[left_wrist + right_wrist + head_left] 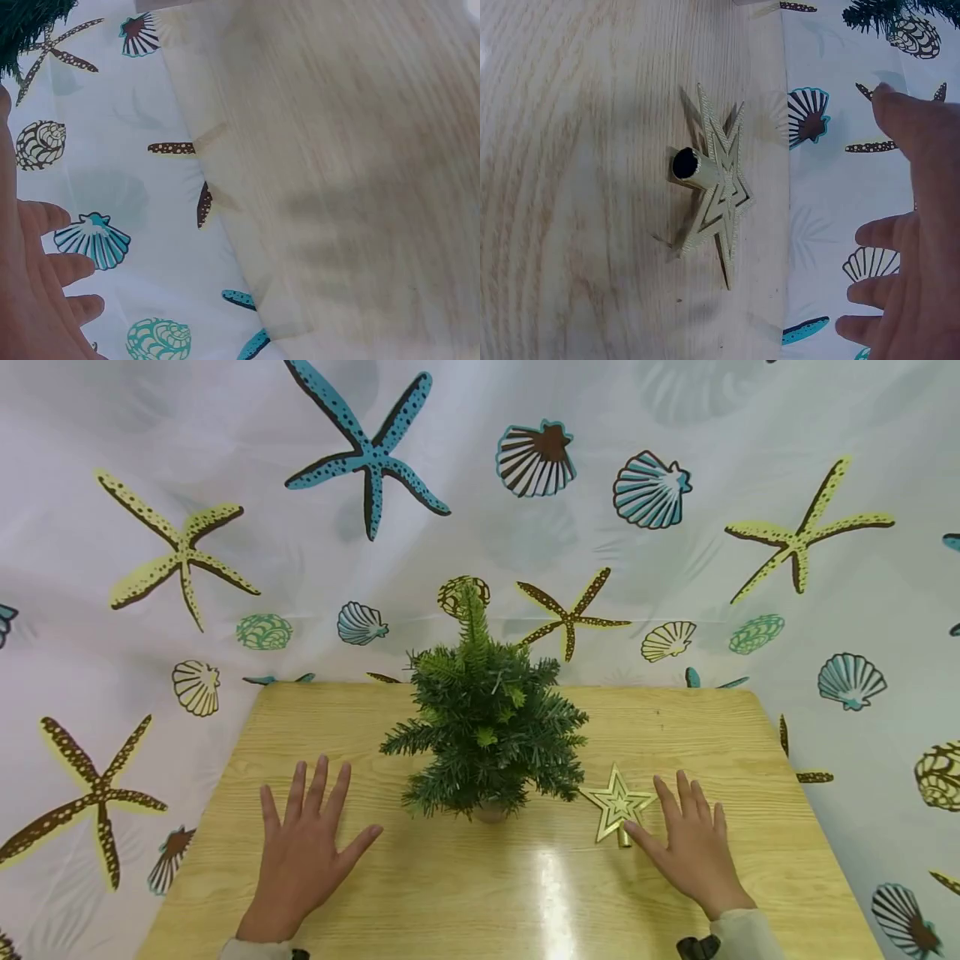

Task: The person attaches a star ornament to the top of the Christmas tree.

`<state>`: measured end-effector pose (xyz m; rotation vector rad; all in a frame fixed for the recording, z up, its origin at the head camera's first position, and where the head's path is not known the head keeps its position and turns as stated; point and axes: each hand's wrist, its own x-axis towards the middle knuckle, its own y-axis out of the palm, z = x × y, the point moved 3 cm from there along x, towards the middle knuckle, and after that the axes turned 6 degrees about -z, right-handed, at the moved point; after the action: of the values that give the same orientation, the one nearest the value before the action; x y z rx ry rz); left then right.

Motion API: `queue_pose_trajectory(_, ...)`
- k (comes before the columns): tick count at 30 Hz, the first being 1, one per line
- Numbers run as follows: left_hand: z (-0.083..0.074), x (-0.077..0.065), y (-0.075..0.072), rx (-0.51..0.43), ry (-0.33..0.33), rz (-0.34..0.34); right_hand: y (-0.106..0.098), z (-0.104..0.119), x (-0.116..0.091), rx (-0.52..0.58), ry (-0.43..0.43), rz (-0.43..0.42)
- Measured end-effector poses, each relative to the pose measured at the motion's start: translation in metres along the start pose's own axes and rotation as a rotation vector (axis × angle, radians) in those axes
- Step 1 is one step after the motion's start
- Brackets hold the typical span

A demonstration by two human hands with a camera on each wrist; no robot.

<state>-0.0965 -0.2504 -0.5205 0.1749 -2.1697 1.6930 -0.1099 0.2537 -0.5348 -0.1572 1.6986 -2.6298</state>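
A small artificial Christmas tree [487, 727] stands upright near the middle of the wooden table. To its right lies a gold star tree topper [618, 802], its hollow tube pointing toward the person. My left hand [303, 852], palm down with fingers spread, is left of the tree and holds nothing. My right hand [693, 847] is also spread, just right of the star, with the thumb tip at the star's tube in the head view. In the right wrist view, the star topper [724, 187] shows its open tube end, apart from the hand [922, 225].
The wooden table [322, 718] has rounded far corners. Behind and beside it hangs a white curtain [465, 510] printed with starfish and shells. Both wrists carry dark straps below light sleeves [742, 935].
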Motion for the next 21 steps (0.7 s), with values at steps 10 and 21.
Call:
queue_pose_trajectory(10, -0.011, 0.021, -0.016, -0.141, -0.035, -0.032, 0.020, -0.006, -0.003, 0.031, 0.071, 0.102)
queue_pose_trajectory(21, -0.040, 0.056, -0.051, -0.360, 0.030, -0.244, 0.034, -0.016, -0.003, 0.082, 0.130, 0.088)
